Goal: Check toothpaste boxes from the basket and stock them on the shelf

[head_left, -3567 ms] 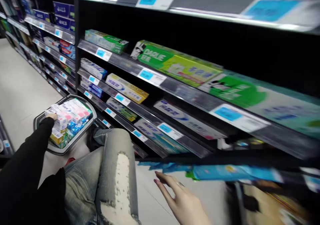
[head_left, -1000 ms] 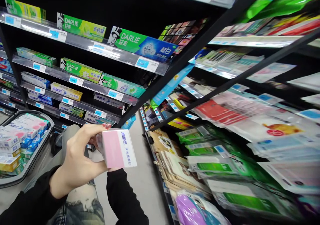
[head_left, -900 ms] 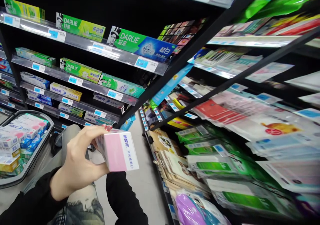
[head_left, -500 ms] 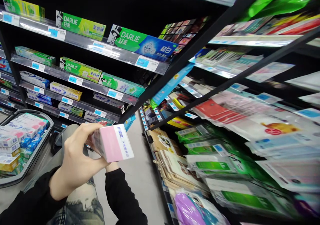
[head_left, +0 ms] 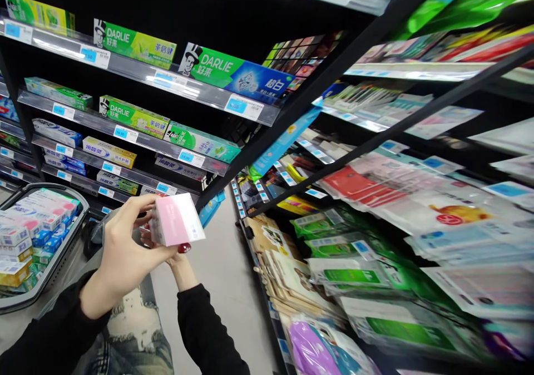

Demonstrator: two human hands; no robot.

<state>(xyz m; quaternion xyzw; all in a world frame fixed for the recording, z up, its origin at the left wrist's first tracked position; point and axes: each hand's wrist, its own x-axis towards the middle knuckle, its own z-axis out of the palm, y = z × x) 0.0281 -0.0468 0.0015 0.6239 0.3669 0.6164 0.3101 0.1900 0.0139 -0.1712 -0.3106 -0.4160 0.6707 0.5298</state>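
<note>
My left hand (head_left: 120,252) is closed around a pink-and-white toothpaste box (head_left: 173,219), its thumb along the lower edge and its fingers over the far side. The box is tilted, with one pink-and-white face toward me. My right hand (head_left: 179,261) supports the box from behind and below; a red thumbnail shows under the box's lower edge. Most of the right fingers are hidden behind the box. Beyond the hands stand shelves with toothpaste cartons, the nearest a grey-and-white carton (head_left: 179,167) on a lower shelf.
At the left, a grey-rimmed basket (head_left: 83,211) holds several stacked toothpaste boxes. Green DARLIE cartons (head_left: 133,42) lie on the shelves ahead. On the right, a slanting rack carries green-and-white packets (head_left: 354,276) and paper packs (head_left: 306,277). Grey floor (head_left: 221,286) runs between shelf and rack.
The box has moved up and left and turned slightly in my hands. More of my right hand and its thumbnail now shows below it.
</note>
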